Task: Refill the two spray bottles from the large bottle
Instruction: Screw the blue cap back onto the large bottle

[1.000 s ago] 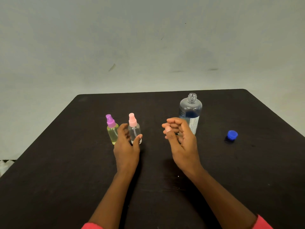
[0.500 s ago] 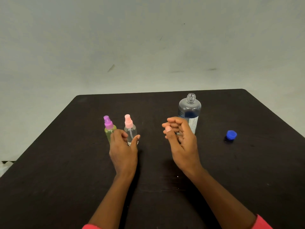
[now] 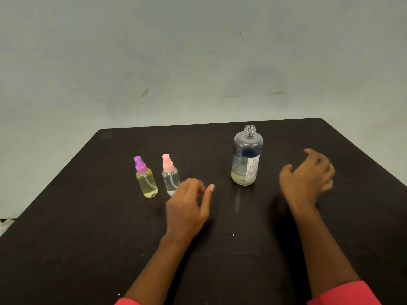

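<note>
The large clear bottle (image 3: pixel 246 159) stands uncapped at mid-table, with a blue-and-white label and a little pale liquid at its bottom. Two small spray bottles stand upright side by side to its left. The purple-topped one (image 3: pixel 147 179) holds yellowish liquid and the pink-topped one (image 3: pixel 170 177) holds clear liquid. My left hand (image 3: pixel 187 208) hovers just right of the pink-topped bottle, fingers loosely curled, thumb out, holding nothing. My right hand (image 3: pixel 308 175), blurred and with fingers spread, is right of the large bottle. It covers the spot where the blue cap lay, so the cap is hidden.
Everything stands on a black table (image 3: pixel 88 238) whose far edge meets a plain pale wall (image 3: pixel 198 62). Red sleeve cuffs show at the bottom of the view. The table's left edge and far right corner are in sight.
My left hand let go of the spray bottles, left a little further left, and drew back to the right. My right hand swung right from the large bottle onto the blue cap's spot.
</note>
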{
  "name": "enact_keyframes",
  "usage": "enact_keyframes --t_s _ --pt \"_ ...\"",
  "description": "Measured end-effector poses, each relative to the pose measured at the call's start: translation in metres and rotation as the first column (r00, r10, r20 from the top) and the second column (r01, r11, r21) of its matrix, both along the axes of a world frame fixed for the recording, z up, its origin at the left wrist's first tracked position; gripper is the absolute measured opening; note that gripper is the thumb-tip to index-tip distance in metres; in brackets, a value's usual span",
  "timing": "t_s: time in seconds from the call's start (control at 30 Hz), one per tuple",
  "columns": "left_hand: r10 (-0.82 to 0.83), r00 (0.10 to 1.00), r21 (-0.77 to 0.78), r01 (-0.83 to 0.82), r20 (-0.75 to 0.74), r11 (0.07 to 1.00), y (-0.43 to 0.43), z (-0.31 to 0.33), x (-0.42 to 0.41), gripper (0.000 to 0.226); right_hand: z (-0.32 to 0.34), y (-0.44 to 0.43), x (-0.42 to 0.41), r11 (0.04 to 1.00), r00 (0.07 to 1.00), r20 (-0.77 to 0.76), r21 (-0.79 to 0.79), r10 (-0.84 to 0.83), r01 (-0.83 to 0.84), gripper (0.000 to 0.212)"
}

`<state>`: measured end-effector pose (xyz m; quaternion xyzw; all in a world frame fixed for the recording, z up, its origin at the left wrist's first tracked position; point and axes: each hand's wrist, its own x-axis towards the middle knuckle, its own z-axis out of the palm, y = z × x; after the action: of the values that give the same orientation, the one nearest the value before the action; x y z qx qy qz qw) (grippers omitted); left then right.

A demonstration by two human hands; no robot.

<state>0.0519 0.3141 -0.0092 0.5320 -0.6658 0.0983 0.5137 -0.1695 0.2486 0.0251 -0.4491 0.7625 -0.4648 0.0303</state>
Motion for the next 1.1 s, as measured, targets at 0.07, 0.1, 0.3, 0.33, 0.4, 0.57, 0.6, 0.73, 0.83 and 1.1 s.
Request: enact_keyframes --t_s 0.07,0.1,0.3,0.33,0.4,0.57,0.6,0.73,0.83,1.1 --pt "-0.049 0.994 0.0 0.049 0.101 0.999 -0.006 -0.002 -0.015 0.02 -0.003 -0.002 -0.007 0.986 1.0 -0.004 0.168 -0.005 0.005 0.06" --pt "-0.089 0.989 0.039 0.085 0.115 0.996 -0.01 -0.003 -0.023 0.029 -0.005 -0.002 -0.008 0.973 1.0 0.004 0.232 0.005 -0.006 0.061" --pt "-0.214 0.927 0.412 0.332 -0.308 0.848 -0.033 0.009 -0.058 0.099 -0.011 -0.005 -0.01 0.903 0.991 0.004 0.412 0.134 -0.124 0.048" --pt "-0.199 0.906 0.443 0.363 -0.374 0.819 -0.037 0.01 -0.061 0.106 -0.011 -0.005 -0.01 0.892 0.987 -0.003 0.428 0.159 -0.142 0.044" --pt "-0.17 0.885 0.484 0.387 -0.433 0.785 -0.047 0.011 -0.065 0.114 -0.01 -0.005 -0.01 0.882 0.981 -0.019 0.441 0.191 -0.163 0.036" --pt "-0.171 0.898 0.538 0.386 -0.406 0.749 -0.07 0.012 -0.071 0.102 -0.004 -0.004 -0.006 0.97 0.978 0.089 0.141 0.188 -0.2 0.032" --pt "-0.188 0.895 0.526 0.395 -0.404 0.754 -0.072 0.012 -0.072 0.092 -0.001 -0.004 -0.003 0.98 0.967 0.164 0.008 0.194 -0.198 0.029" --pt "-0.201 0.862 0.48 0.437 -0.466 0.761 -0.069 0.013 -0.069 0.065 0.01 0.001 0.015 0.903 0.861 0.408 -0.411 0.305 -0.126 0.024" --pt "-0.217 0.847 0.459 0.458 -0.485 0.761 -0.058 0.012 -0.062 0.066 0.016 0.005 0.027 0.809 0.787 0.433 -0.571 0.44 -0.139 0.022" --pt "-0.239 0.845 0.436 0.465 -0.479 0.77 -0.01 0.004 -0.031 0.075 0.03 0.026 0.061 0.57 0.508 0.381 -0.768 0.773 -0.291 0.028"
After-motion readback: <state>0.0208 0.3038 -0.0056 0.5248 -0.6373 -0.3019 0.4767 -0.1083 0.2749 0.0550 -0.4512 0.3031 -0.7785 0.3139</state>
